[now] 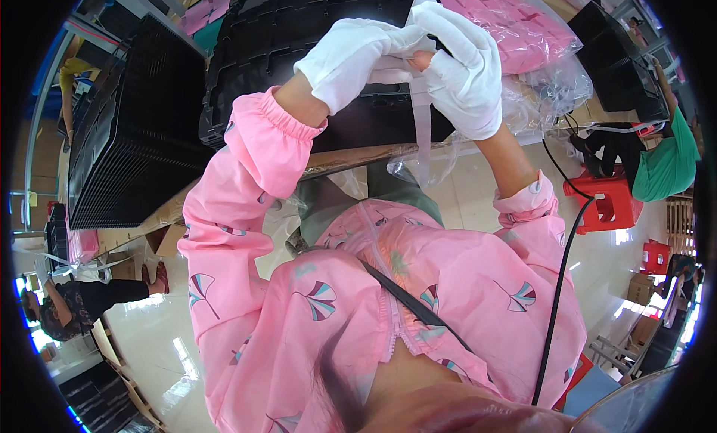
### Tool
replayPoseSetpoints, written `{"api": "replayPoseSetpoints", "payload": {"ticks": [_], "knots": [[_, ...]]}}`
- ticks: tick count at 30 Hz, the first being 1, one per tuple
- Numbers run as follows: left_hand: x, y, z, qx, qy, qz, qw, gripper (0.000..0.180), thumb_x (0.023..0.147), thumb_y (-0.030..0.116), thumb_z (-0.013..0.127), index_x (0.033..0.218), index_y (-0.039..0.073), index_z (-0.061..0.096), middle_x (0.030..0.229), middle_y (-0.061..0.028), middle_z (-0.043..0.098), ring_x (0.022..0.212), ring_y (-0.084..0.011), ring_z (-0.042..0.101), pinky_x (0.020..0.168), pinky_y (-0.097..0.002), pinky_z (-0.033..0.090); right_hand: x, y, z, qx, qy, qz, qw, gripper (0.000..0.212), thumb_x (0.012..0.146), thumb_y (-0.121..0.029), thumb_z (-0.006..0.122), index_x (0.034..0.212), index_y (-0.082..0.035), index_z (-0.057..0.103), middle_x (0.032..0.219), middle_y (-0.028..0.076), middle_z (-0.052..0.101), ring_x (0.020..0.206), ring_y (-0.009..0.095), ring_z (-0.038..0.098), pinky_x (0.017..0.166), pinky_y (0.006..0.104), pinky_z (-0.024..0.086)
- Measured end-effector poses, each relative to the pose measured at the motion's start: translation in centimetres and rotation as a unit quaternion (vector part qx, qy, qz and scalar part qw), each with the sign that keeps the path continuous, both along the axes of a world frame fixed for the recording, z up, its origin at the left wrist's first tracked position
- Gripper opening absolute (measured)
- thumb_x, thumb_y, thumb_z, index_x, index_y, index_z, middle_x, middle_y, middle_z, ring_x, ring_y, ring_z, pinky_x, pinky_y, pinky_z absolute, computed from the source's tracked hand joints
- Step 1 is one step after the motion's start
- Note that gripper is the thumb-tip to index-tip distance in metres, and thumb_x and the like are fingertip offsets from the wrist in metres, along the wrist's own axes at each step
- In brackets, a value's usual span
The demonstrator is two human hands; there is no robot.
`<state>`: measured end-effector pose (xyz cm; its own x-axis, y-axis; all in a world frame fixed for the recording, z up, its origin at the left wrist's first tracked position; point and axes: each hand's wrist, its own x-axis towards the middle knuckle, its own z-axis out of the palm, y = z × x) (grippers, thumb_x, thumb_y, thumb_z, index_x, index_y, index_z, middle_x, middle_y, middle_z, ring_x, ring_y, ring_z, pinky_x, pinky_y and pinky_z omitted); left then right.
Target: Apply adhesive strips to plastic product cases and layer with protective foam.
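Observation:
Both of my hands wear white gloves and meet over a black plastic crate (250, 74). The fingers of my left hand (351, 59) are bent and pressed together at a whitish translucent strip (423, 123). My right hand (467, 74) closes on the same strip from the other side, its bare thumb tip showing through the glove. The strip hangs from between the hands past the crate's near edge. Gloved fingers hide the pinched part. Close to my right hand lie pink sheets (515, 48) wrapped in clear plastic film (534, 100).
Tall black crates (138, 127) stand to the left, and another black crate (616, 59) is at the far right. A black cable (569, 246) runs down my right side. Red stools (601, 201) and a person in green (668, 160) are at the right.

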<state>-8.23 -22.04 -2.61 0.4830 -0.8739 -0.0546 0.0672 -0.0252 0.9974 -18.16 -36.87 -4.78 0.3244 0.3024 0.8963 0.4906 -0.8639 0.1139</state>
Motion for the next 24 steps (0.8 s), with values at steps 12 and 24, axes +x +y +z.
{"api": "replayPoseSetpoints", "payload": {"ticks": [12, 24], "knots": [[0.5, 1.0, 0.9, -0.042, 0.021, 0.062, 0.997, 0.028, 0.087, 0.024, 0.062, 0.094, -0.002, 0.067, 0.087, -0.0089, 0.067, 0.078, -0.0147, 0.064, 0.071, -0.0236, 0.051, -1.6, -1.7, 3.8, 0.08, 0.218, -0.009, 0.973, 0.011, 0.069, 0.001, 0.064, 0.078, 0.003, 0.06, 0.108, 0.018, 0.061, 0.088, 0.03, 0.061, 0.076, 0.0332, 0.049], [0.7, 1.7, 2.2, 0.028, -0.034, 0.095, 0.994, 0.028, 0.086, 0.025, 0.065, 0.091, -0.003, 0.067, 0.078, -0.0095, 0.068, 0.065, -0.0148, 0.066, 0.057, -0.0225, 0.05, 3.2, -5.7, 2.8, -0.045, 0.622, -0.02, 0.781, 0.004, 0.068, 0.0, 0.058, 0.067, -0.001, 0.061, 0.11, 0.016, 0.059, 0.102, 0.024, 0.056, 0.078, 0.0313, 0.046]]}}
